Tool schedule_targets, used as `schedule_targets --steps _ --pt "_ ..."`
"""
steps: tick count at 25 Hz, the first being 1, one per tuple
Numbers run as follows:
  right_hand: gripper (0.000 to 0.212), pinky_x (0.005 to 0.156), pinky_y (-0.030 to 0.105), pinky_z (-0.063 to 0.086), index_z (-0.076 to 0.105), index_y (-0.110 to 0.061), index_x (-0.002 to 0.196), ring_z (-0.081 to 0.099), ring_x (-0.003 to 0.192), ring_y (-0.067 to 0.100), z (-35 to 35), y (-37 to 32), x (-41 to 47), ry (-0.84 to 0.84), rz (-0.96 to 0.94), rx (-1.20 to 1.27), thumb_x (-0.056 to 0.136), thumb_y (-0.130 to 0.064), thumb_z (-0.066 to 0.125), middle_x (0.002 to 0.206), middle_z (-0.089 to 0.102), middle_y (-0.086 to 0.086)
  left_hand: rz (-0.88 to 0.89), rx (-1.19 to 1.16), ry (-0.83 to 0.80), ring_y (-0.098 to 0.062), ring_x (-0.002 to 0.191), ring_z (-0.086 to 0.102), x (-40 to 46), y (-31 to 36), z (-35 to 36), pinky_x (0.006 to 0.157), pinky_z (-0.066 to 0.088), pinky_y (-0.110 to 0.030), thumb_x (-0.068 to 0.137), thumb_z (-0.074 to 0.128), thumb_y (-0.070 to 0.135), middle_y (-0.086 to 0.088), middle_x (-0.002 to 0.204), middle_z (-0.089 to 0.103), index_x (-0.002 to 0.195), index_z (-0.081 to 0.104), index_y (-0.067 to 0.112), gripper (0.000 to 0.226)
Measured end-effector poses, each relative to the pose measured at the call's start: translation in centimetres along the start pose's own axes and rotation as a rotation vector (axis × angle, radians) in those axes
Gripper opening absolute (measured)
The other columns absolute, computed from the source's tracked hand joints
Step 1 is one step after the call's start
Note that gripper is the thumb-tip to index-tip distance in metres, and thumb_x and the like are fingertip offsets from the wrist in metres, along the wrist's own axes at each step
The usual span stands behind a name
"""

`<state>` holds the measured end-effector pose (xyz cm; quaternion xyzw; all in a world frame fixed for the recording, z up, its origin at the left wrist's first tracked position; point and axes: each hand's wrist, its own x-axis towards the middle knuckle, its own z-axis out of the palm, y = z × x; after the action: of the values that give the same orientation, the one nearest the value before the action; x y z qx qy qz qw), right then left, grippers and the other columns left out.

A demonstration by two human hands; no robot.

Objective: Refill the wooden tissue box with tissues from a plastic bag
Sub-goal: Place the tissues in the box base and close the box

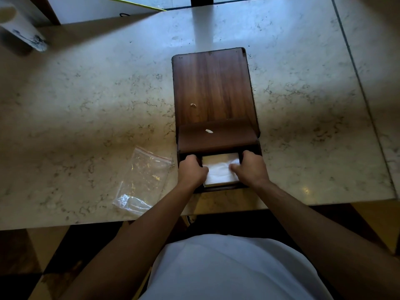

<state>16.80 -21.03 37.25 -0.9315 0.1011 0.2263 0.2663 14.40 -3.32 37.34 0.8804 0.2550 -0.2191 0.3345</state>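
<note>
A dark wooden tissue box point(213, 87) lies on the marble table, its long lid slid away from me so the near end is uncovered. A stack of white tissues point(218, 171) sits in that open end. My left hand point(191, 169) grips the stack's left side and my right hand point(251, 167) its right side, fingers curled down into the box. An empty clear plastic zip bag point(142, 178) with a red seal strip lies flat on the table just left of the box.
Two small white scraps point(208, 131) lie on the box's wood. The marble table's point(86, 94) near edge runs right below my wrists. A white cylinder point(20, 27) lies at the far left corner. A dark post point(201, 1) stands at the far edge.
</note>
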Motion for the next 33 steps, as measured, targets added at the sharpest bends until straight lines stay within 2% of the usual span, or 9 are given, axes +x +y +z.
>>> schedule_targets --steps 4,7,10,14,17,20,26,30,33 --pt "0.029 0.06 0.033 0.042 0.061 -0.003 0.088 0.059 0.074 0.024 -0.9 -0.5 -0.8 0.036 -0.07 -0.05 0.088 -0.03 0.07 0.082 0.063 0.009 0.033 0.051 0.006 -0.026 0.089 0.064 -0.7 0.6 -0.7 0.074 0.052 -0.036 0.087 0.07 0.019 -0.013 0.102 0.071 0.104 0.066 0.003 0.024" --pt "0.022 0.062 0.031 0.051 0.068 -0.009 0.083 0.063 0.067 0.02 -3.2 -1.1 -1.0 0.243 -0.163 0.004 0.091 -0.029 0.065 0.075 0.068 0.004 0.105 -0.048 0.088 -0.021 0.094 0.069 -0.9 1.0 -3.1 0.082 0.056 -0.033 0.088 0.072 0.021 -0.004 0.103 0.073 0.109 0.072 0.01 0.024" --pt "0.014 0.054 0.018 0.039 0.07 -0.016 0.082 0.054 0.059 0.007 -6.1 -1.7 0.6 0.379 -0.168 0.096 0.091 -0.024 0.063 0.068 0.061 -0.005 0.122 -0.171 0.23 -0.017 0.081 0.07 0.8 1.5 -6.5 0.076 0.059 -0.034 0.088 0.068 0.019 0.0 0.088 0.072 0.096 0.075 0.012 0.012" --pt "0.022 0.062 0.027 0.041 0.075 -0.008 0.087 0.067 0.075 0.025 -7.3 -0.9 5.3 0.16 0.014 0.141 0.093 -0.021 0.058 0.075 0.07 0.007 -0.044 -0.142 0.178 -0.025 0.071 0.061 5.0 1.5 -8.6 0.063 0.046 -0.033 0.085 0.065 0.016 -0.011 0.075 0.065 0.079 0.071 0.005 0.014" --pt "0.021 0.083 0.042 0.057 0.077 -0.003 0.097 0.07 0.094 0.035 -6.6 -0.1 7.3 0.026 0.087 0.27 0.091 -0.014 0.06 0.098 0.075 0.021 -0.172 -0.267 0.038 -0.036 0.085 0.069 6.9 1.3 -7.8 0.063 0.055 -0.037 0.086 0.067 0.012 -0.021 0.09 0.068 0.106 0.068 -0.009 0.03" --pt "0.02 0.085 0.047 0.058 0.074 0.003 0.102 0.07 0.096 0.037 -6.3 0.1 7.8 0.031 0.15 0.371 0.088 -0.007 0.065 0.104 0.073 0.025 -0.204 -0.375 0.059 -0.021 0.056 0.056 7.2 1.4 -7.1 0.039 0.04 -0.023 0.085 0.07 0.009 -0.015 0.08 0.061 0.108 0.066 -0.011 0.031" --pt "0.013 0.052 0.01 0.047 0.068 -0.012 0.103 0.062 0.076 0.006 -7.9 -0.2 7.3 0.038 0.123 0.611 0.091 -0.007 0.066 0.097 0.068 0.006 -0.173 -0.652 0.141 -0.025 0.085 0.071 6.6 1.4 -8.9 0.07 0.061 -0.036 0.092 0.067 0.01 -0.008 0.086 0.069 0.082 0.062 0.013 0.011" --pt "0.015 0.045 0.01 0.044 0.072 -0.019 0.081 0.061 0.052 -0.004 -9.9 0.0 5.1 0.074 0.044 0.706 0.093 -0.021 0.064 0.078 0.07 -0.001 -0.008 -0.662 0.185 -0.016 0.066 0.066 4.1 1.1 -11.2 0.065 0.058 -0.03 0.092 0.064 0.016 -0.006 0.073 0.07 0.076 0.071 0.013 0.018" --pt "0.021 0.052 0.022 0.044 0.077 -0.012 0.088 0.059 0.058 0.007 -10.9 0.7 3.0 0.045 0.033 0.774 0.094 -0.026 0.063 0.071 0.071 0.0 0.017 -0.779 0.17 -0.018 0.062 0.068 1.9 0.3 -11.8 0.063 0.06 -0.033 0.089 0.062 0.024 -0.008 0.068 0.072 0.076 0.074 0.007 0.025"
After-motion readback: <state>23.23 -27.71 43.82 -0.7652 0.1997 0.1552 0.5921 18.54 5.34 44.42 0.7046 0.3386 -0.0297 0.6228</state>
